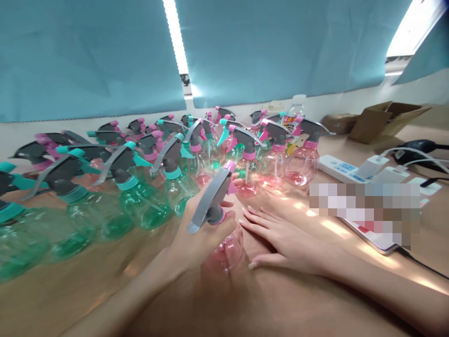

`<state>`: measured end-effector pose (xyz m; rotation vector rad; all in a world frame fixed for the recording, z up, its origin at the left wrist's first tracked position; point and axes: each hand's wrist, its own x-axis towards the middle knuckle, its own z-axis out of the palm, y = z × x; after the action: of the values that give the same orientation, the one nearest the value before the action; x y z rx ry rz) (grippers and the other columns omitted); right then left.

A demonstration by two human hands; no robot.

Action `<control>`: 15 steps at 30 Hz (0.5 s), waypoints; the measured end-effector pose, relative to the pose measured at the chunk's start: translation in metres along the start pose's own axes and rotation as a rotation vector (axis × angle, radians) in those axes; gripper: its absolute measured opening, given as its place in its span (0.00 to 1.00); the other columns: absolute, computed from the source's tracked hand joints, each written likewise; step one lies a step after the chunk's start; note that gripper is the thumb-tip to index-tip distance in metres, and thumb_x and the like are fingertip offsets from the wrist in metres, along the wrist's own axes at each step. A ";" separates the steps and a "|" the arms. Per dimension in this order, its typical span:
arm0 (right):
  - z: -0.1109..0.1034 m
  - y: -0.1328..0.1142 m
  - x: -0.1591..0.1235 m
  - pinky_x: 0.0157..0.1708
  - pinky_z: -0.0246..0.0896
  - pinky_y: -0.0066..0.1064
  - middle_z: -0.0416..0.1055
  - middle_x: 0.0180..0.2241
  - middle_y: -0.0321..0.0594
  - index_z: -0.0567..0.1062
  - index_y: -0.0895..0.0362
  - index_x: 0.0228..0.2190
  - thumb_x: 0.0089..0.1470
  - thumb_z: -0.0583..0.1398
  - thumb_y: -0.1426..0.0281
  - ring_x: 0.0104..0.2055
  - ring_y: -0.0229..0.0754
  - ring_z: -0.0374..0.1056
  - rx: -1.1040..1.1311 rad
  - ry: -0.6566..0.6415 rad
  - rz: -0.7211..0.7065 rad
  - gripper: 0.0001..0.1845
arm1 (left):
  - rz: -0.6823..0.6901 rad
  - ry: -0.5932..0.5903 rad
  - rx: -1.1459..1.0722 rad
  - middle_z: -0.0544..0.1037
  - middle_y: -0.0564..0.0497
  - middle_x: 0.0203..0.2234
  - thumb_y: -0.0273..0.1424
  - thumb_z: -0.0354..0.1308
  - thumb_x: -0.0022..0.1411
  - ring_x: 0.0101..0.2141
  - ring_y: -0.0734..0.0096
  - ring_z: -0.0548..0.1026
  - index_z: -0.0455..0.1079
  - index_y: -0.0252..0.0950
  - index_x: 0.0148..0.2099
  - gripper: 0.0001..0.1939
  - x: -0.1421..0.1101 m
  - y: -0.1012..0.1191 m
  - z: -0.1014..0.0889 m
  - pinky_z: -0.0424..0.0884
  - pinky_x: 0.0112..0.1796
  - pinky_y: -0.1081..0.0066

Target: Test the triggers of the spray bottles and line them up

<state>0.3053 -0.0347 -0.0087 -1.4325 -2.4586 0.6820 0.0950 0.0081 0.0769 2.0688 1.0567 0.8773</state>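
A clear pink spray bottle (226,250) with a grey and pink trigger head stands in front of me, tilted slightly. My left hand (206,229) is wrapped round its neck, just under the trigger. To the right of that bottle, my right hand (277,236) lies flat on the table with its fingers spread, holding nothing. Its fingertips are close to the bottle; whether they touch it I cannot tell. Beyond my hands are more pink spray bottles (249,175), and to the left a row of green spray bottles (142,208) with grey and turquoise heads.
A white power strip (338,168) with chargers and cables lies at the right. Near it is a flat device (384,243), partly blurred out. An open cardboard box (372,124) sits at the back right. Blue curtains (280,51) hang behind the brown table (175,304).
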 end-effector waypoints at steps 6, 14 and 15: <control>-0.002 -0.003 0.000 0.68 0.35 0.52 0.43 0.69 0.47 0.53 0.56 0.66 0.53 0.54 0.39 0.71 0.57 0.37 -0.002 -0.017 0.011 0.50 | 0.009 -0.024 -0.022 0.72 0.53 0.29 0.35 0.51 0.51 0.26 0.69 0.68 0.67 0.41 0.34 0.08 0.001 0.000 0.000 0.71 0.32 0.69; 0.001 0.000 0.000 0.68 0.36 0.51 0.42 0.69 0.45 0.53 0.55 0.66 0.55 0.55 0.42 0.71 0.56 0.37 -0.002 0.008 -0.007 0.47 | -0.001 -0.019 -0.019 0.73 0.53 0.29 0.34 0.51 0.50 0.27 0.67 0.71 0.69 0.41 0.33 0.08 0.001 0.001 0.000 0.73 0.33 0.68; 0.000 0.000 0.000 0.68 0.36 0.51 0.42 0.69 0.45 0.52 0.55 0.66 0.54 0.55 0.42 0.71 0.56 0.37 -0.006 0.002 -0.003 0.48 | -0.007 -0.021 -0.019 0.73 0.53 0.28 0.34 0.51 0.50 0.27 0.68 0.71 0.69 0.41 0.33 0.08 0.001 0.002 -0.001 0.74 0.33 0.68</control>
<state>0.3053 -0.0347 -0.0091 -1.4304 -2.4630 0.6725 0.0958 0.0080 0.0789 2.0530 1.0397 0.8579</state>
